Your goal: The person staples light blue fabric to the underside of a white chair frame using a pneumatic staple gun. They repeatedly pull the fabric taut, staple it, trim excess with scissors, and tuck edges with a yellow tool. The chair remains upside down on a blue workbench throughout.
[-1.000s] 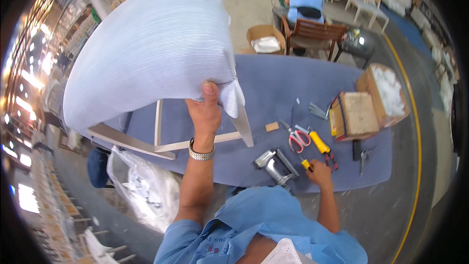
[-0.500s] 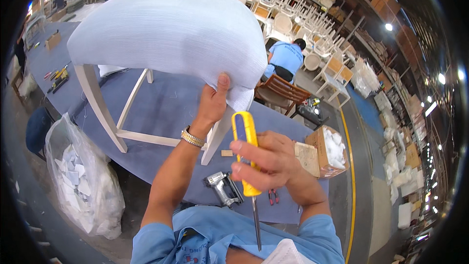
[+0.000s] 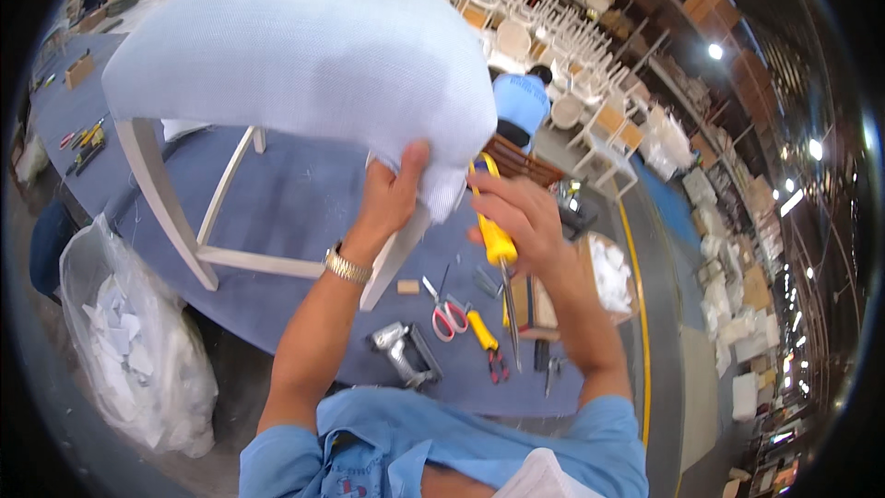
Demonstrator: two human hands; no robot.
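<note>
A white wooden chair (image 3: 166,194) stands on a table covered in blue-grey cloth (image 3: 295,203), its seat (image 3: 295,55) wrapped in pale blue-white fabric. My left hand (image 3: 392,194) grips the loose fabric at the seat's near right corner. My right hand (image 3: 521,212) is shut on a yellow-handled screwdriver (image 3: 498,240), shaft pointing down, held right beside that corner.
On the cloth lie a metal staple gun (image 3: 406,350), red-handled scissors (image 3: 447,314), yellow-handled pliers (image 3: 486,337) and a small wood block (image 3: 407,287). A clear bag of white scraps (image 3: 129,350) hangs at left. A person in blue (image 3: 521,101) sits beyond; stacked white chairs behind.
My right hand picked the screwdriver off the table and raised it to the seat corner. My left hand kept its hold on the fabric. My view swung upward and right.
</note>
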